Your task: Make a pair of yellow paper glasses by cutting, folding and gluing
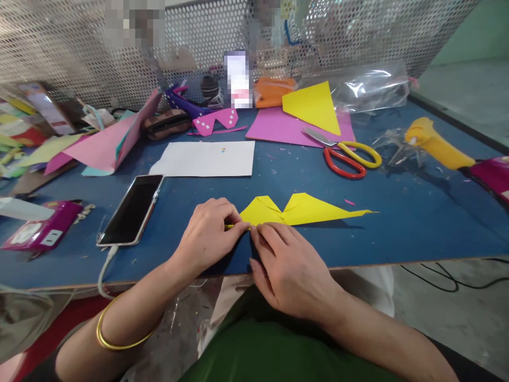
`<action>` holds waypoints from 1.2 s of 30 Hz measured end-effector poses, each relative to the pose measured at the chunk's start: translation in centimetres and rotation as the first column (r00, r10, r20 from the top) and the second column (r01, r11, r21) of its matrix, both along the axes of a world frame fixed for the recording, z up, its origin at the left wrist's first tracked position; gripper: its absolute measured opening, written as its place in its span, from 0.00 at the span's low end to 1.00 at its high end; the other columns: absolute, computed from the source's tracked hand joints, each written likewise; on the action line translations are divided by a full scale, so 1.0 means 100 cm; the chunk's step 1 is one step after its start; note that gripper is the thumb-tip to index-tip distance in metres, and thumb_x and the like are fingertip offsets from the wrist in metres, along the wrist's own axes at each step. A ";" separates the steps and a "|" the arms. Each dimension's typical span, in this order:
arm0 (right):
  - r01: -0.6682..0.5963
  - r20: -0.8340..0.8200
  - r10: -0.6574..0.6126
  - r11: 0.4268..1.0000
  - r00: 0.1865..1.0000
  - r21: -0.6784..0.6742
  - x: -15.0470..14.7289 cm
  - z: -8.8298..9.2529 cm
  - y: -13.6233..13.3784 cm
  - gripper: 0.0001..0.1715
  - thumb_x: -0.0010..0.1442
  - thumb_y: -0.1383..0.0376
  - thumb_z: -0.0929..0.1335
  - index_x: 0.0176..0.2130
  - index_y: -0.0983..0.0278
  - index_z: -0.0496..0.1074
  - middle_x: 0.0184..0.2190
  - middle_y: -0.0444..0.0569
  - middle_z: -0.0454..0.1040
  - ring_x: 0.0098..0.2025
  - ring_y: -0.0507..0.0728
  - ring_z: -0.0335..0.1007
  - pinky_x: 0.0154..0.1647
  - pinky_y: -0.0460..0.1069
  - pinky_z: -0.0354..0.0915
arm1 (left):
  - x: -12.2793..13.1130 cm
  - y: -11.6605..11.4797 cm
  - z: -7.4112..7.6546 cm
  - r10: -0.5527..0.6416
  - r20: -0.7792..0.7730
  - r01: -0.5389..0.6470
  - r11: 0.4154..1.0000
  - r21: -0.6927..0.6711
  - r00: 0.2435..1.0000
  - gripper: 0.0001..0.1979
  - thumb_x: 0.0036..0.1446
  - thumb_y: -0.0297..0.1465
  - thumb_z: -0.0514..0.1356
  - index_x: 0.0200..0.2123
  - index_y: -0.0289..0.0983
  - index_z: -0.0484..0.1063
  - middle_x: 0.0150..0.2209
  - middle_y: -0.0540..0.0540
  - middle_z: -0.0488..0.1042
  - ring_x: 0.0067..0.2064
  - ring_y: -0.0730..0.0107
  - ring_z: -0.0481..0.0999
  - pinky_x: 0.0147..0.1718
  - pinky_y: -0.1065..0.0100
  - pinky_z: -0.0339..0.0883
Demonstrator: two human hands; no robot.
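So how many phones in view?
3: dark phone to the left of the left hand, lit phone upright at the back, leaning phone at far left. Others may be hidden.

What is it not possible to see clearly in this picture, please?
In the head view:
Near edge of yellow paper: partly hidden by the left hand and right hand.
Bright upright screen: blurred into blocks.
Coloured mark on the white sheet: too small to read.
Purple object: cut off by the right edge.
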State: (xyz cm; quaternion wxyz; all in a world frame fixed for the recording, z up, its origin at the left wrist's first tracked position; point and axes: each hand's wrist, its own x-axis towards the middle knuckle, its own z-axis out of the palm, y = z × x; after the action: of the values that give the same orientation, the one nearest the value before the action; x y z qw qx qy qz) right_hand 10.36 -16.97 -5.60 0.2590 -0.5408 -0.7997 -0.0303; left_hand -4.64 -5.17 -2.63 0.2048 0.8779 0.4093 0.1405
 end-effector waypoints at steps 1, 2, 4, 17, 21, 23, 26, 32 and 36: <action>-0.001 0.011 0.001 1.000 1.000 0.007 -0.001 0.000 0.000 0.26 0.67 0.65 0.60 0.54 0.83 0.72 0.44 0.64 0.74 0.46 0.66 0.66 0.49 0.59 0.69 | -0.003 0.001 0.001 0.011 0.004 -0.010 1.000 -0.013 1.000 0.11 0.56 0.32 0.61 0.22 0.38 0.68 0.28 0.50 0.73 0.34 0.66 0.69 0.37 0.63 0.60; -0.003 0.016 0.003 1.000 1.000 0.013 0.000 -0.001 0.000 0.26 0.67 0.65 0.61 0.54 0.83 0.72 0.44 0.64 0.74 0.46 0.66 0.66 0.49 0.59 0.69 | -0.006 0.002 0.001 0.021 0.008 -0.021 0.999 -0.026 1.000 0.11 0.56 0.32 0.61 0.22 0.38 0.68 0.28 0.51 0.73 0.34 0.67 0.70 0.36 0.63 0.60; -0.006 0.019 0.005 1.000 1.000 0.024 0.001 -0.002 0.000 0.26 0.67 0.65 0.61 0.54 0.83 0.72 0.44 0.63 0.74 0.46 0.66 0.66 0.49 0.59 0.69 | -0.012 0.005 0.003 0.036 0.011 -0.036 0.998 -0.047 0.999 0.11 0.56 0.32 0.60 0.22 0.39 0.69 0.28 0.51 0.74 0.34 0.67 0.71 0.36 0.64 0.61; -0.017 0.055 0.015 1.000 0.998 0.025 0.004 -0.006 -0.001 0.26 0.67 0.66 0.60 0.57 0.82 0.70 0.48 0.64 0.73 0.49 0.66 0.65 0.55 0.58 0.64 | -0.016 0.005 0.001 0.009 -0.049 -0.008 1.000 0.017 0.999 0.11 0.54 0.32 0.63 0.23 0.39 0.67 0.28 0.51 0.71 0.34 0.66 0.68 0.37 0.62 0.58; 0.017 0.068 -0.015 1.000 0.998 -0.021 0.003 -0.002 -0.001 0.27 0.68 0.64 0.59 0.60 0.77 0.68 0.46 0.60 0.73 0.48 0.64 0.66 0.57 0.59 0.60 | -0.018 0.003 -0.003 0.045 -0.027 -0.044 0.997 0.062 0.999 0.12 0.55 0.33 0.64 0.23 0.39 0.67 0.28 0.51 0.72 0.34 0.65 0.69 0.37 0.62 0.59; 0.048 0.087 -0.043 0.998 0.995 -0.050 0.001 0.000 -0.001 0.27 0.68 0.62 0.59 0.61 0.73 0.68 0.43 0.56 0.73 0.45 0.63 0.66 0.57 0.60 0.59 | -0.018 0.002 -0.005 0.058 -0.014 -0.056 0.995 0.083 0.998 0.12 0.55 0.33 0.65 0.23 0.39 0.67 0.28 0.51 0.73 0.34 0.65 0.70 0.37 0.61 0.60; 0.068 0.103 -0.063 0.996 0.993 -0.050 -0.004 0.003 0.000 0.26 0.68 0.62 0.59 0.59 0.73 0.70 0.42 0.56 0.73 0.45 0.62 0.65 0.59 0.61 0.56 | -0.023 0.003 -0.006 0.067 0.000 -0.067 0.992 0.109 0.998 0.11 0.56 0.33 0.65 0.23 0.39 0.69 0.29 0.51 0.74 0.34 0.65 0.71 0.37 0.62 0.61; 0.033 0.129 -0.033 0.999 0.991 -0.002 -0.009 0.000 0.002 0.26 0.68 0.64 0.60 0.58 0.78 0.70 0.49 0.59 0.74 0.48 0.63 0.65 0.57 0.58 0.57 | -0.044 -0.014 -0.004 0.159 0.076 -0.174 0.952 0.254 0.984 0.02 0.61 0.29 0.61 0.36 0.39 0.74 0.38 0.48 0.77 0.42 0.63 0.74 0.43 0.61 0.66; 0.030 0.131 -0.029 1.000 0.991 -0.005 -0.008 -0.001 0.002 0.24 0.68 0.65 0.61 0.56 0.76 0.71 0.47 0.58 0.75 0.48 0.64 0.65 0.57 0.59 0.57 | -0.042 -0.045 -0.012 -0.102 0.024 0.077 0.862 0.501 0.995 0.13 0.66 0.26 0.53 0.50 0.36 0.74 0.47 0.43 0.79 0.49 0.61 0.74 0.52 0.58 0.68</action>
State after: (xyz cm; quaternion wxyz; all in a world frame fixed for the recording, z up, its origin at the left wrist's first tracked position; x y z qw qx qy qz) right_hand 9.55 -16.79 -5.71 0.2037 -0.5502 -0.8070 -0.0669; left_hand -8.89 -9.68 -3.82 -0.0129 0.9153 0.3128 0.2536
